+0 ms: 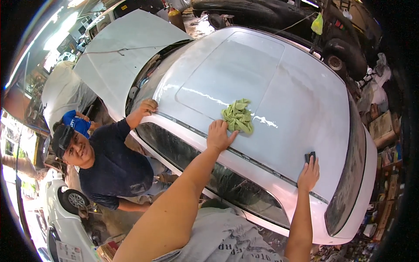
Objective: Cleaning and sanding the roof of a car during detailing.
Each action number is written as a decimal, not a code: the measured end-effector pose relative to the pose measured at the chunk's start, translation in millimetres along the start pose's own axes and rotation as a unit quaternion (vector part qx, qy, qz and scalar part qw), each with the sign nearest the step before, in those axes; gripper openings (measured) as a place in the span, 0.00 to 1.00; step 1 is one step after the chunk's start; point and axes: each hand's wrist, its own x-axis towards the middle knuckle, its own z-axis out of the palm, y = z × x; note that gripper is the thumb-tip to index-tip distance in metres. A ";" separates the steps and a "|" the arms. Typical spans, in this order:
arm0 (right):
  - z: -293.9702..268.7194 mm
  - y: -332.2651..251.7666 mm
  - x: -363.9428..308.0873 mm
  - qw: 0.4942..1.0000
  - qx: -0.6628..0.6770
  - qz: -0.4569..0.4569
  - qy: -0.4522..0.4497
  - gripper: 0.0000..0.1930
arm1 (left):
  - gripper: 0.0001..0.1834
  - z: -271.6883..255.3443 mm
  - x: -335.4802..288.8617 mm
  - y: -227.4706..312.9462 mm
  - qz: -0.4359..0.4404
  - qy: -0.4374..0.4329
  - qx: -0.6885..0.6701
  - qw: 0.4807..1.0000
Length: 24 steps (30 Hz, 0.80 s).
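Observation:
A pale grey-white car roof [305, 100] with a sunroof panel outline lies before me, dull in places, with shiny wet-looking streaks. My left hand [219, 136] rests on the near roof edge, thumb spread from its fingers and nothing gripped in it. Just beyond it, a crumpled green cloth [238, 116] lies on the roof close to the fingertips and thumb. Farther right, my right hand [309, 175] grips a small black sanding block [310, 157] against the roof. Its underside is hidden.
Left of me, a co-worker in a dark shirt [115, 159] stands beside the car, one hand [148, 106] on the roof edge. The car's hood [131, 48] is raised. A white vehicle [70, 227] is at lower left; shelves and clutter [384, 131] line the right.

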 end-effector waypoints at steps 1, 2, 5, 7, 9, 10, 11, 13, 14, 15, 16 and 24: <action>0.0 -1.3 1.3 1.000 -0.003 0.002 -0.005 0.25 | 0.24 0.3 0.4 -1.8 -0.001 -0.006 -0.002 1.000; 0.6 -1.2 2.3 1.000 0.002 -0.001 0.000 0.25 | 0.24 -0.7 1.9 -1.9 0.001 -0.007 -0.003 1.000; 1.5 -0.4 2.3 1.000 0.006 -0.004 0.003 0.24 | 0.25 -1.7 3.4 -0.5 -0.004 -0.012 -0.006 1.000; 2.1 0.0 2.2 1.000 0.008 -0.006 0.003 0.24 | 0.25 -3.3 2.1 0.1 -0.008 -0.016 -0.006 1.000; 4.4 -2.5 3.7 1.000 -0.008 0.003 -0.005 0.24 | 0.25 -2.9 0.0 -0.9 -0.015 -0.022 0.001 1.000; 5.6 -4.4 2.8 1.000 -0.007 0.002 -0.007 0.24 | 0.25 -3.2 -1.2 -2.4 -0.020 -0.026 0.006 0.999; 4.4 -1.5 2.9 1.000 -0.011 0.006 -0.009 0.25 | 0.25 -2.7 0.2 -0.7 -0.018 -0.025 0.005 1.000; 2.4 3.4 3.0 1.000 -0.014 0.012 -0.010 0.25 | 0.25 -1.7 2.1 2.3 -0.014 -0.021 0.007 1.000; 4.0 4.5 2.2 1.000 -0.016 0.006 -0.007 0.25 | 0.25 -1.0 1.5 1.7 -0.014 -0.021 0.007 1.000; 5.8 5.5 2.1 1.000 -0.018 0.000 -0.005 0.25 | 0.25 -0.3 1.3 0.9 -0.011 -0.014 0.004 1.000; 7.8 6.5 2.9 1.000 -0.018 0.001 -0.004 0.25 | 0.25 0.5 1.6 0.4 -0.007 -0.008 0.001 1.000; 4.3 1.3 4.9 1.000 -0.006 -0.010 0.012 0.25 | 0.25 -3.0 3.9 2.0 -0.005 -0.018 0.003 1.000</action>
